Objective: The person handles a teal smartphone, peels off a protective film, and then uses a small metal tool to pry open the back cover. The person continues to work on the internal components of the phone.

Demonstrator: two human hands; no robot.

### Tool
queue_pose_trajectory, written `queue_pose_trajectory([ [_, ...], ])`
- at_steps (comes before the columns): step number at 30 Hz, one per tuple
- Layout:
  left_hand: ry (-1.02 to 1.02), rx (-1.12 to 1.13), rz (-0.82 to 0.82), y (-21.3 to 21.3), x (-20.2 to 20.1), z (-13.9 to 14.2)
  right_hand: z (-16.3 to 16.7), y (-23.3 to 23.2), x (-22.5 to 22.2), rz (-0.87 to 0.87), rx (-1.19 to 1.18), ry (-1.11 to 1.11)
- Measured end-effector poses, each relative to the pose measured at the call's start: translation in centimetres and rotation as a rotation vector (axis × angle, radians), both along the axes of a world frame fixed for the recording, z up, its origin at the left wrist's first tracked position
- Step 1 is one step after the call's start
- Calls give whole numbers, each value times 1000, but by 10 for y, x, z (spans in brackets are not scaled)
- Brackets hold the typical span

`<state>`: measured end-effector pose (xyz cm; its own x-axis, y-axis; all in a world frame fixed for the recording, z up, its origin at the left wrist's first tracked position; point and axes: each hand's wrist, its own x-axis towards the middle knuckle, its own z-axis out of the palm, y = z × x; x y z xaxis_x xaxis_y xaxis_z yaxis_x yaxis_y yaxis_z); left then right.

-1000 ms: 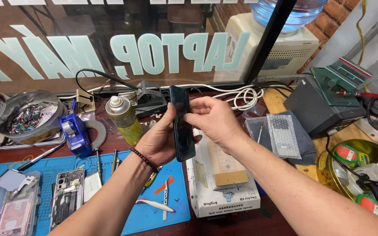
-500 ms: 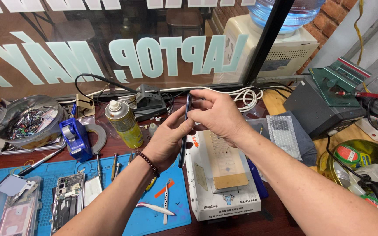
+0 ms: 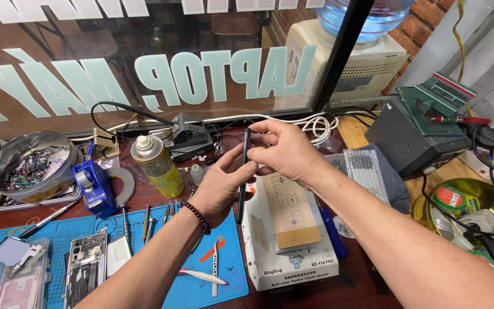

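While both the left hand point(image 3: 224, 186) and right hand point(image 3: 284, 151) grip a dark phone point(image 3: 243, 171) edge-on above the white heating plate point(image 3: 290, 240), a yellow spray can point(image 3: 158, 166) stands nearby and a metal bowl point(image 3: 30, 171) holds small parts.

Bench, free room and obstacles.

- Centre: taken by both hands, left hand point(image 3: 221, 186) and right hand point(image 3: 284, 150), gripping a phone point(image 3: 243, 171) edge-on above the heating plate point(image 3: 287, 232).
- Left of the hands: spray can point(image 3: 157, 166) upright, tape dispenser point(image 3: 94, 187) beside it, bowl of parts point(image 3: 30, 170) at the left edge.
- Front left: blue mat point(image 3: 184, 286), crowded with tweezers point(image 3: 215, 267) and an opened phone point(image 3: 84, 268); small bare patch at its front right corner.
- Back edge: cables point(image 3: 315, 123) against the window.
- Right: grey unit point(image 3: 413, 134), tin point(image 3: 458, 200), tangled wires.
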<state>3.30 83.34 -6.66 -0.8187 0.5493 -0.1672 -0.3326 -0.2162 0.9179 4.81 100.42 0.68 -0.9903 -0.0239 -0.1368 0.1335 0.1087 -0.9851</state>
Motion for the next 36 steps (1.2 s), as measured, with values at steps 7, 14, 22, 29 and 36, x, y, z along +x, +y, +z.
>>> queue_pose_trajectory([
  [7,90,-51,21,3,-1,-11,-6,-6,-1,-34,436,99],
  [14,-177,181,30,0,-1,-6,1,-2,-3,5,283,97],
  [22,-172,31,-29,1,-3,2,3,-2,-2,43,102,3],
  [29,-263,226,-71,-5,-8,-8,8,22,0,-43,78,-54],
  [36,-540,552,-15,-4,-13,-11,-2,68,3,-138,-38,-233],
])
